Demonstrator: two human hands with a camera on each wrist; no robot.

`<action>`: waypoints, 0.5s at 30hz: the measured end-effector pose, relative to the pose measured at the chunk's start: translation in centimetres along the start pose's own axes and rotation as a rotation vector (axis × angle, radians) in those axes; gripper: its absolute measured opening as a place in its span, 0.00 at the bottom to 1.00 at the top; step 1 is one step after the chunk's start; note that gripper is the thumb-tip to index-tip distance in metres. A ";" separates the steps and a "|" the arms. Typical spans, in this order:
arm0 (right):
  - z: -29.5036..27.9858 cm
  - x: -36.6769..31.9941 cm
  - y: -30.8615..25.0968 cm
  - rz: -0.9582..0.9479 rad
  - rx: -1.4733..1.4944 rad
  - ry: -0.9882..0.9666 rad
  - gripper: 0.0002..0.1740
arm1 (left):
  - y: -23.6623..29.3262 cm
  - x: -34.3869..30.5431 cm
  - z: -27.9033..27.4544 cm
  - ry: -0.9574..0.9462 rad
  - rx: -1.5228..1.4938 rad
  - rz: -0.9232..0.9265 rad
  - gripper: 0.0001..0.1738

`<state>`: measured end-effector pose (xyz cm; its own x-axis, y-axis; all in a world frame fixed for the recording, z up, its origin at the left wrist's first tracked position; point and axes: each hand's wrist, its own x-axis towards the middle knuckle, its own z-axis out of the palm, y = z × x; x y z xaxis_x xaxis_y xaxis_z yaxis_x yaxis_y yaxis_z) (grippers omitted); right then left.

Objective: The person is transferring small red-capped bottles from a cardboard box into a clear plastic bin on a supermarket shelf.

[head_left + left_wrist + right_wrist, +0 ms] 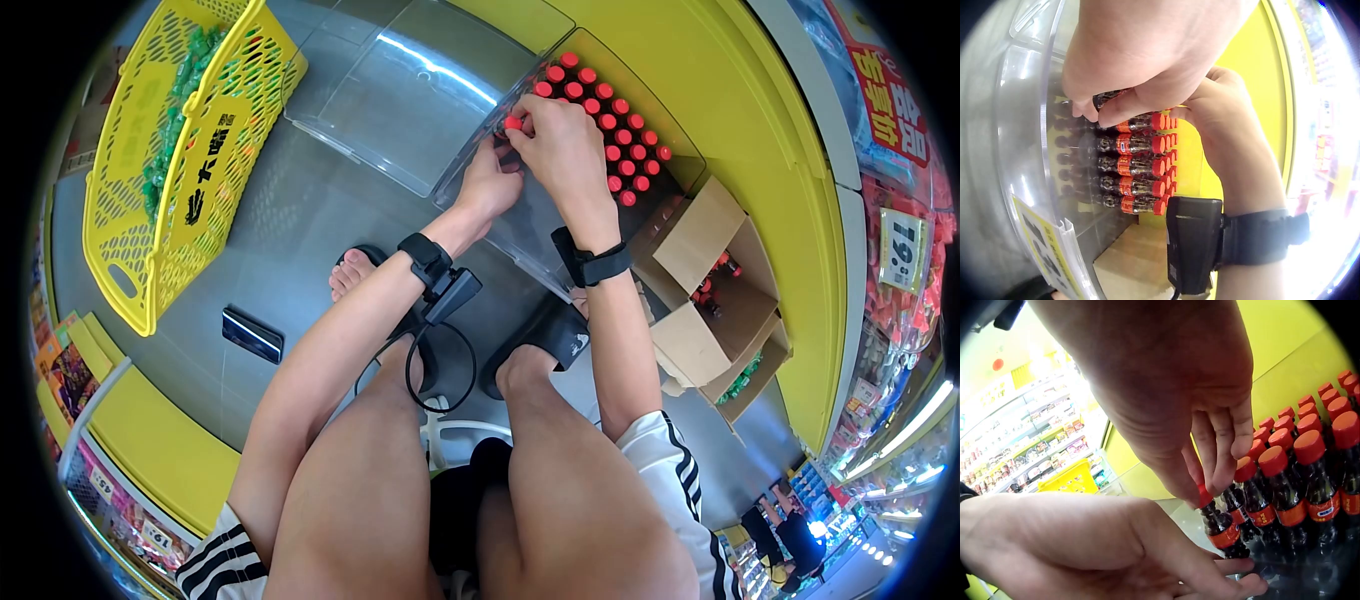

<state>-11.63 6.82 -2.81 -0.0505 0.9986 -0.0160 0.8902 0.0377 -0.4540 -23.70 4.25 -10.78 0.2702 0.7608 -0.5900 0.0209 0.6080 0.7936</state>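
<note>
My right hand (565, 140) pinches the red cap of a small dark bottle (1224, 534) between thumb and fingertips; in the right wrist view the bottle leans slightly. My left hand (490, 187) is beside its lower end, and in the right wrist view the left fingers (1225, 587) lie nearly straight by the base. Rows of matching red-capped bottles (1291, 512) stand in a clear bin (695, 165), to the right of the held one. In the left wrist view, my left hand (1141, 56) partly covers the held bottle.
Open cardboard boxes (705, 240) with red-capped and green items lie right of the bin. A yellow basket (215, 150) holding green packets stands left. A phone (252, 334) lies on the floor (300, 240). A price tag (1044, 247) is on the bin's front.
</note>
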 end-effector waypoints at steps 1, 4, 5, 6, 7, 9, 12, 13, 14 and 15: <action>0.0 0.0 0.0 0.000 0.000 0.000 0.11 | 0.1 -0.1 0.0 0.000 0.000 0.000 0.46; 0.1 0.0 0.1 0.001 0.007 -0.003 0.11 | 0.3 -0.1 0.0 -0.019 -0.001 0.011 0.45; 0.1 0.0 0.1 0.005 0.010 -0.008 0.11 | 0.3 -0.1 0.0 -0.011 -0.016 0.020 0.45; 0.1 0.0 0.2 0.009 0.012 -0.013 0.11 | 0.2 -0.1 0.1 -0.003 -0.030 0.028 0.45; 0.1 0.0 0.2 0.009 0.012 -0.013 0.11 | 0.2 -0.1 0.1 -0.004 -0.030 0.027 0.45; 0.2 0.0 0.2 -0.001 0.015 0.000 0.10 | 0.2 0.0 0.1 -0.004 -0.046 0.014 0.45; 0.2 -0.1 0.1 -0.024 -0.013 0.014 0.09 | 0.0 0.0 0.2 0.000 -0.062 0.033 0.45; 0.2 -0.1 0.1 -0.024 -0.013 0.015 0.09 | -0.2 0.1 0.1 -0.001 -0.062 0.032 0.45; 0.2 -0.1 0.1 -0.030 -0.023 0.013 0.09 | -0.3 0.1 0.1 0.003 -0.056 0.030 0.46; 0.1 -0.1 0.2 -0.037 -0.033 0.011 0.09 | -0.4 0.1 0.1 0.008 -0.050 0.027 0.46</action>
<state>-11.54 6.69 -3.01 -0.0792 0.9968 0.0102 0.9021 0.0761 -0.4249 -23.61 4.10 -11.15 0.2622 0.7788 -0.5698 -0.0343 0.5976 0.8011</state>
